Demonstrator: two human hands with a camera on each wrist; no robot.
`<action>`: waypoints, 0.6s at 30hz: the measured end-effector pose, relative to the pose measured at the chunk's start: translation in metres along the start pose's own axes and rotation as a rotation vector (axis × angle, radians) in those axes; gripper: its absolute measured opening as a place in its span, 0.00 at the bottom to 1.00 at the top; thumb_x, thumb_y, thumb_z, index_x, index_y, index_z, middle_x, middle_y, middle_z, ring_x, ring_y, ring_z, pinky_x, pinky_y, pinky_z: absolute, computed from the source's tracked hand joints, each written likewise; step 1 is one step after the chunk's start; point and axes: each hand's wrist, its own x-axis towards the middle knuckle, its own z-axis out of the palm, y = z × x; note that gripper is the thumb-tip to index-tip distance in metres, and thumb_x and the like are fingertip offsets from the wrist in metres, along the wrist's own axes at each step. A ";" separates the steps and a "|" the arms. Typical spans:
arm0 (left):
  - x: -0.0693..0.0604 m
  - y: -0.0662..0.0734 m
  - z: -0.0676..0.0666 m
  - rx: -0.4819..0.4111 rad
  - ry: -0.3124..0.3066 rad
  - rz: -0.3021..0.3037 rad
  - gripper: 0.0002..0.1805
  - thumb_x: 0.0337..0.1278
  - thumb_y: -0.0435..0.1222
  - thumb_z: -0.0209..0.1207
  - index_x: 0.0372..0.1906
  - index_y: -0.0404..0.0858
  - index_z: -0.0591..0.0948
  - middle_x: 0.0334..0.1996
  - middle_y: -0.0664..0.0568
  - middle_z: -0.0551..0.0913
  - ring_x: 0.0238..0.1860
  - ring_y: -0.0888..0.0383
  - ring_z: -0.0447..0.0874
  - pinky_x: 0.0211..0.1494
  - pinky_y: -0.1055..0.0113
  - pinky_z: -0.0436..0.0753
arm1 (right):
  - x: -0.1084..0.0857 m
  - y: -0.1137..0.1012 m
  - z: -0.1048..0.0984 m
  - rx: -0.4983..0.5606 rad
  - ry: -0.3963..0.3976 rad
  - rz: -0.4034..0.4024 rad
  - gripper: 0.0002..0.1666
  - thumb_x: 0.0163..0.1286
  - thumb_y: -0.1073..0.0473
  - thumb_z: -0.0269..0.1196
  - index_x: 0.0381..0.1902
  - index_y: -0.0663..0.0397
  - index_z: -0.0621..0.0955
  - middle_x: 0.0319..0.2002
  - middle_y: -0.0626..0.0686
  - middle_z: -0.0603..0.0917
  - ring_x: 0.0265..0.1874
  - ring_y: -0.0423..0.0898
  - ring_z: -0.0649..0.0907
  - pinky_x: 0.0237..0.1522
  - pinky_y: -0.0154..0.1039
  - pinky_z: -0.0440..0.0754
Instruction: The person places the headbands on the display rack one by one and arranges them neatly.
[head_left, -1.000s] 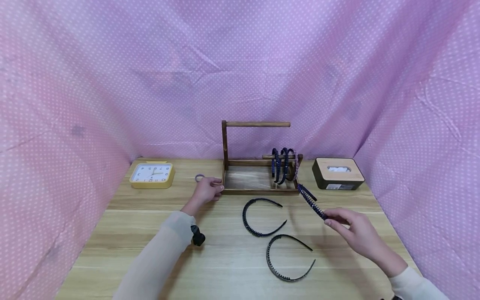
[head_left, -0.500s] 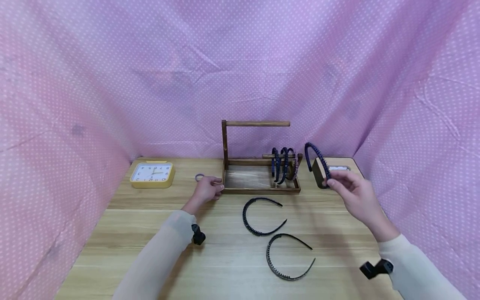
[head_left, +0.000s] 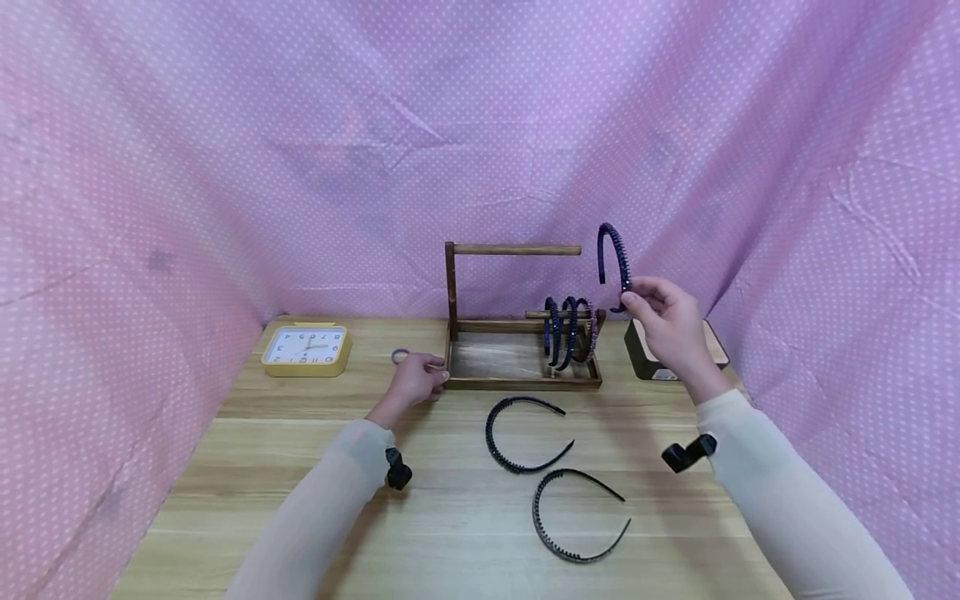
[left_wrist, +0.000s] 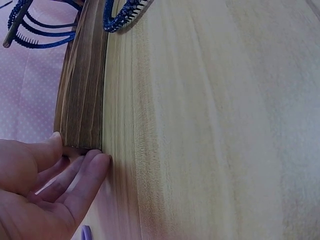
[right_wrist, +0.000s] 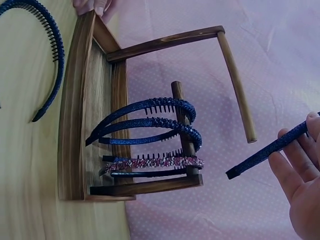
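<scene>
My right hand [head_left: 666,321] pinches one end of a dark blue toothed headband [head_left: 622,257], raised beside the free end of the rack's upper bar [head_left: 517,249]. In the right wrist view the held headband [right_wrist: 265,154] points its other tip toward that bar, apart from it. My left hand [head_left: 412,382] grips the front left corner of the brown wooden rack [head_left: 517,384], thumb and fingers on either side in the left wrist view. Two dark blue headbands [right_wrist: 150,122] and a pink glittery headband [right_wrist: 160,163] hang on the lower bar.
Two dark headbands lie on the table: one [head_left: 490,433] just before the rack, another [head_left: 537,517] nearer me. A yellow clock [head_left: 306,371] stands left, a tissue box [head_left: 643,354] right behind my right hand. A purple ring [head_left: 397,353] lies by my left hand.
My right hand has lifted the headband from low on the right up and then leftward, to the height of the upper bar. The left hand and rack have stayed put.
</scene>
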 end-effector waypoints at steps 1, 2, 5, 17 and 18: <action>0.000 0.000 0.000 0.000 0.000 0.001 0.20 0.69 0.29 0.62 0.63 0.28 0.79 0.42 0.36 0.87 0.33 0.53 0.87 0.35 0.61 0.90 | 0.004 0.001 0.003 0.000 -0.006 0.013 0.19 0.75 0.62 0.64 0.55 0.73 0.80 0.41 0.40 0.86 0.42 0.30 0.86 0.46 0.22 0.83; 0.000 0.000 0.000 -0.001 0.001 -0.002 0.20 0.69 0.29 0.62 0.63 0.28 0.79 0.43 0.36 0.87 0.33 0.53 0.87 0.35 0.60 0.90 | 0.007 0.002 0.006 0.005 -0.011 0.025 0.19 0.75 0.62 0.64 0.56 0.73 0.79 0.41 0.41 0.86 0.41 0.29 0.86 0.46 0.21 0.83; -0.001 0.001 -0.001 -0.005 0.002 -0.011 0.21 0.69 0.29 0.63 0.63 0.29 0.79 0.44 0.36 0.87 0.34 0.52 0.87 0.37 0.59 0.91 | 0.016 0.005 0.015 0.019 -0.029 0.049 0.21 0.75 0.61 0.64 0.58 0.73 0.78 0.43 0.49 0.88 0.41 0.29 0.85 0.46 0.22 0.83; 0.000 0.004 -0.001 0.009 -0.008 -0.030 0.20 0.70 0.31 0.62 0.63 0.30 0.79 0.46 0.38 0.88 0.37 0.52 0.88 0.39 0.59 0.91 | 0.034 -0.001 0.064 0.097 -0.107 0.041 0.19 0.76 0.61 0.63 0.56 0.72 0.79 0.47 0.64 0.87 0.40 0.34 0.86 0.46 0.25 0.85; -0.001 0.004 -0.001 0.008 -0.006 -0.032 0.20 0.70 0.31 0.62 0.63 0.30 0.79 0.45 0.38 0.88 0.37 0.52 0.88 0.39 0.59 0.91 | 0.036 -0.002 0.070 0.098 -0.118 0.042 0.19 0.76 0.60 0.63 0.56 0.72 0.79 0.47 0.64 0.87 0.40 0.34 0.86 0.46 0.25 0.85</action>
